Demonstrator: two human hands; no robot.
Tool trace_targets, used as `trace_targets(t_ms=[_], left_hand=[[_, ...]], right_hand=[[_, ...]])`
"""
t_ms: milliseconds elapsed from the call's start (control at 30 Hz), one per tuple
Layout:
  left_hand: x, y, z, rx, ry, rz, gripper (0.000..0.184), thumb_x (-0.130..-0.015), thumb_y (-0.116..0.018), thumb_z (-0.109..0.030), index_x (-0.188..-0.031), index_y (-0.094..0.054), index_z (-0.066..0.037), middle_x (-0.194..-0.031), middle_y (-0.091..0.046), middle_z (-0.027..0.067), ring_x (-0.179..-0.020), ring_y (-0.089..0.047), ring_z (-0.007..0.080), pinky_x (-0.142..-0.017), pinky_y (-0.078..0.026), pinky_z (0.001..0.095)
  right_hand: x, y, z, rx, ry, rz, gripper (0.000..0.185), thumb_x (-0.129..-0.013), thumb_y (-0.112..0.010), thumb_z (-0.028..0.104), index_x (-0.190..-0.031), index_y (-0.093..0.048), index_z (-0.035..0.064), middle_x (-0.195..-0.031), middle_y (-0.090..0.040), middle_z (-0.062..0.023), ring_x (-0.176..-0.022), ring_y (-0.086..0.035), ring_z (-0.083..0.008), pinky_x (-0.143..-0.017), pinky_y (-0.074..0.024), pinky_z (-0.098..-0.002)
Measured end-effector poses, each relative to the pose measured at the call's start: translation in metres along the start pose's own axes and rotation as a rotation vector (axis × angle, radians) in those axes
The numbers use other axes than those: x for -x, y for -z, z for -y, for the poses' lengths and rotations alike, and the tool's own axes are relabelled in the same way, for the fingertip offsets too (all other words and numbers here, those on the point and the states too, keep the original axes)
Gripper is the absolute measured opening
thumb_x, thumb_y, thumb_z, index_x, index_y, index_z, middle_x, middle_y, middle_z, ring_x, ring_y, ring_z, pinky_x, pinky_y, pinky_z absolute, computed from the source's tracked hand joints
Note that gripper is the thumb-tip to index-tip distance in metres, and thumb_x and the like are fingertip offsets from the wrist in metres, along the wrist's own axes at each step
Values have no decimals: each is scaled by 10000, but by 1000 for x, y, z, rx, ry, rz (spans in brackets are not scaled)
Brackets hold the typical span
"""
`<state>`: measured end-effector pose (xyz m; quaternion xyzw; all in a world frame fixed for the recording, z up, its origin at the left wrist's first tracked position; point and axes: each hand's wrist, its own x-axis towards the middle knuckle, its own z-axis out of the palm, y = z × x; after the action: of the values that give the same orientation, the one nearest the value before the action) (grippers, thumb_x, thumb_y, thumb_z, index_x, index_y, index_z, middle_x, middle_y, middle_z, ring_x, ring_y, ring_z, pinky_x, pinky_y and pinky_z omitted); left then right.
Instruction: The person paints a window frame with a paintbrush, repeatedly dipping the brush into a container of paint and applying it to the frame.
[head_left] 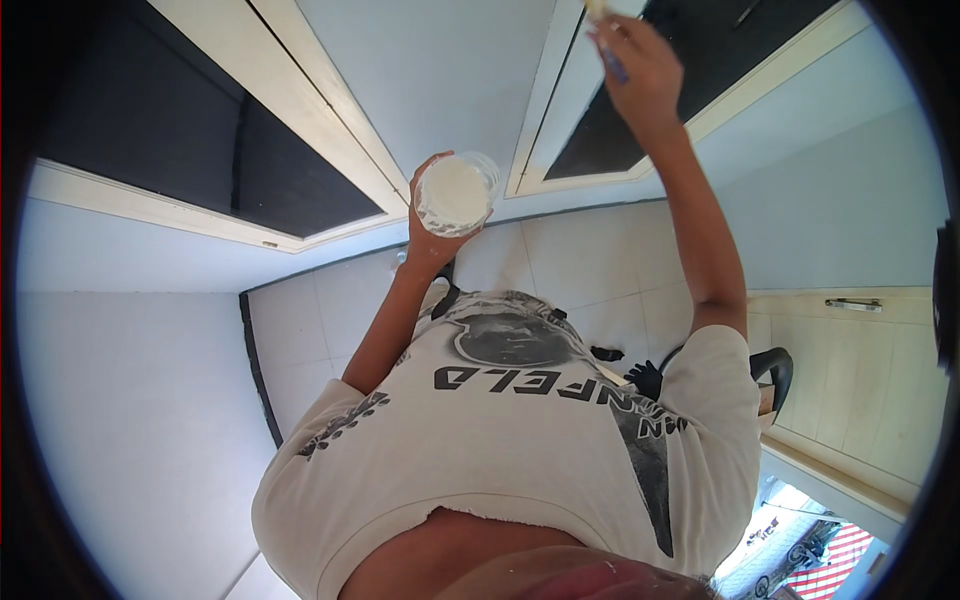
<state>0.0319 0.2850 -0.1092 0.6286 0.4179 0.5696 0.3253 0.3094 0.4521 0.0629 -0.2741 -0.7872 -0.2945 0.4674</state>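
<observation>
A round clear tub (456, 195) of white paint-like stuff rests in my left hand (425, 240), whose fingers wrap round its side. My right hand (645, 75) is raised at the top, closed round the handle of a brush (614, 66) with a bluish part showing. The brush's pale tip (596, 9) is near the top edge of the view, beside the cream frame (540, 110) of a dark window. Whether the tip touches the frame cannot be made out.
Another dark window (200, 120) with a cream frame stands at the left. A cream door (850, 370) with a metal handle (853, 305) is at the right. Below are floor tiles (580, 245), a black glove (644, 378) and a black curved object (780, 370).
</observation>
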Motion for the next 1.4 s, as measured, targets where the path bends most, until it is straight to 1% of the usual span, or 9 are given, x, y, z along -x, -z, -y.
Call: trace_targets(t_ms=[167, 267, 467, 633, 700, 900, 1067, 1167, 1400], left_hand=[[2, 2, -10, -83, -14, -44, 899, -687, -933, -112, -1436, -440, -39, -1434, -535, 130, -1274, -573, 268, -1112, -471, 404], [6, 1, 3, -86, -18, -33, 1031, -656, -961, -72, -1498, -366, -61, -1507, -462, 146, -1356, -516, 284, -1141, -461, 419], [12, 5, -1, 50, 49, -36, 969, -680, -928, -74, -1470, -366, -50, -1493, -475, 139, -1330, -530, 272, -1130, -468, 407], [11, 4, -10, 77, -3, -42, 1011, -657, -938, -68, -1480, -350, -62, -1493, -470, 138, -1354, -512, 279, -1143, -458, 415], [11, 3, -10, 86, 11, -38, 1017, -655, -941, -70, -1482, -349, -60, -1496, -467, 138, -1355, -512, 281, -1149, -452, 418], [11, 3, -15, 97, -21, -53, 999, -662, -946, -98, -1472, -364, -51, -1463, -485, 144, -1336, -523, 282, -1131, -457, 418], [14, 5, -9, 111, 85, -31, 994, -655, -952, -58, -1472, -385, -46, -1458, -487, 128, -1335, -526, 265, -1144, -441, 398], [14, 5, -11, 100, 95, -25, 995, -654, -958, -76, -1469, -387, -47, -1431, -501, 128, -1324, -531, 265, -1140, -442, 399], [13, 8, -10, 190, 102, 9, 1001, -643, -958, -79, -1465, -388, -56, -1406, -516, 126, -1317, -537, 271, -1140, -440, 408]], right_hand=[[108, -22, 48, -145, -85, 287, 205, -828, -752, 47, -1030, -749, 78, -1028, -726, -73, -771, -685, -239, -646, -509, -367], [141, -32, 64, -188, -226, 733, 124, -868, -764, 118, -990, -757, 101, -954, -665, -55, -794, -669, -248, -726, -508, -394], [-28, -4, 13, -262, -326, 673, 113, -911, -758, 173, -1001, -776, 105, -931, -703, -65, -817, -698, -291, -723, -549, -395], [-192, 52, -44, -120, 78, 14, 160, -925, -770, 228, -1032, -766, 109, -907, -700, -58, -782, -684, -284, -695, -545, -373], [-232, 82, -23, -80, -91, 94, 119, -961, -707, 7, -1070, -751, 26, -1129, -715, -126, -893, -723, -335, -717, -584, -318], [-110, 27, -21, 76, 223, 136, 268, -808, -733, -3, -1065, -745, 73, -1026, -704, -96, -762, -674, -236, -660, -537, -373], [-16, 18, 37, -94, 36, 533, 218, -806, -736, 54, -1024, -728, 74, -964, -632, -88, -785, -676, -276, -704, -540, -402], [-29, 21, 48, -154, -154, 901, 142, -879, -739, 131, -1015, -749, 95, -944, -656, -70, -851, -696, -286, -745, -551, -403], [-222, 61, -32, -254, -244, 632, 188, -938, -760, 249, -1022, -782, 83, -976, -754, -111, -875, -712, -251, -803, -551, -374]])
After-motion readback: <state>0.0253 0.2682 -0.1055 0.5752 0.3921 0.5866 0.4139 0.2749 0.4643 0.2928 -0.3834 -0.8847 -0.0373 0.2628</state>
